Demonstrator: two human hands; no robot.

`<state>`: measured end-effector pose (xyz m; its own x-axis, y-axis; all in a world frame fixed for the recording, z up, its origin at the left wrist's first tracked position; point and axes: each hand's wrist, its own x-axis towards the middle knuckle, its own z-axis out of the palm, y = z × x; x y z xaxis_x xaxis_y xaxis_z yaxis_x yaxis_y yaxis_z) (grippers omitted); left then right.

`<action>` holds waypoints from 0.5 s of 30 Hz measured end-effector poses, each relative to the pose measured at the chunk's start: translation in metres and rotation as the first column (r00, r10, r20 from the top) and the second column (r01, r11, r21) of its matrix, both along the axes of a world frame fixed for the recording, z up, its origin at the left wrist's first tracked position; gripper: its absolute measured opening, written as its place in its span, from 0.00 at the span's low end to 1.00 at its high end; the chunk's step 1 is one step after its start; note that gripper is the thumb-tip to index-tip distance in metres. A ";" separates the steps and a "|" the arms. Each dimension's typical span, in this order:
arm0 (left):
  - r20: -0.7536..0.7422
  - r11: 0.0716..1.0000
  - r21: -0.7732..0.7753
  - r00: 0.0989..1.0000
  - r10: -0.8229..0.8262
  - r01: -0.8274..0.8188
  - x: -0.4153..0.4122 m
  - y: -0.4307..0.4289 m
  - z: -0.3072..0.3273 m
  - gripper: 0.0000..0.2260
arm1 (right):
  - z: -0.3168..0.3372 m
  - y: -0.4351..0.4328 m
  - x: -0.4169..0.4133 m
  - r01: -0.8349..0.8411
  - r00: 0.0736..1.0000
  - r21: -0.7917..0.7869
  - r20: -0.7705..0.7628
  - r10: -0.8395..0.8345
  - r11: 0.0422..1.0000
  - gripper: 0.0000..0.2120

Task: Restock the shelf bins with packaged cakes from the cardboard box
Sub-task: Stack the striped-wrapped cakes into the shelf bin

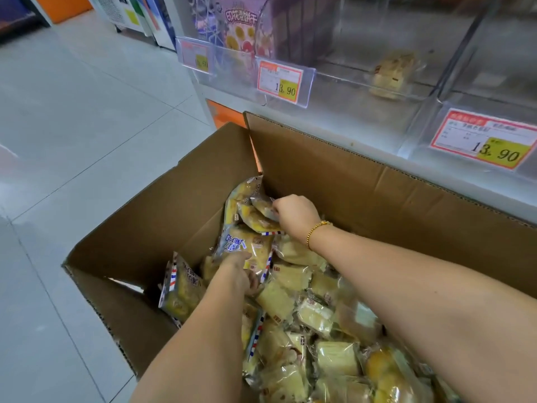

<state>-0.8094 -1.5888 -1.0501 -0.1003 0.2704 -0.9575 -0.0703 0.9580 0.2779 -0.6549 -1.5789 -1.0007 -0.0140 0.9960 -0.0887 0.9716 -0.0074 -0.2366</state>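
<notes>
Evidently both hands were down inside the cardboard box, which stood open on the tiled floor right against the shelf, its far flap folded up just below the clear shelf bins; I judge it was set so close so that each handful had only a short lift to travel. The left hand curled round the lower edge of a blue-lettered packet, propping it upright, while the right hand (a gold bracelet on its wrist) pinched the tops of a couple of yellow packets near the box's far corner. Holding several at once looked like gathering a bunch before loading, so the step seemed to be pick-up, with no cake yet on its way to a bin. The packaged cakes lay in a loose heap filling much of the box: pale yellow sponge blocks in glossy clear wrappers, some edged with red-and-blue stripes, slippery-looking and soft enough to crush if squeezed. Above, the nearest bin held only one lone cake behind its price tag, so most of the restocking appeared to remain.
</notes>
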 end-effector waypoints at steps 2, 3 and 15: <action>0.008 0.999 -0.013 0.999 0.049 -0.049 -0.005 -0.001 -0.004 0.14 | 0.013 -0.011 0.009 -0.062 0.998 0.072 0.019 0.060 0.995 0.10; 0.003 0.999 0.015 0.999 0.048 -0.048 -0.006 -0.001 0.000 0.15 | 0.019 -0.019 0.015 -0.093 0.996 0.115 0.028 0.091 0.989 0.10; -0.009 0.920 0.328 0.975 -0.222 0.213 -0.025 -0.019 0.121 0.05 | 0.060 -0.189 0.107 -0.466 0.819 -0.395 0.147 0.555 0.792 0.06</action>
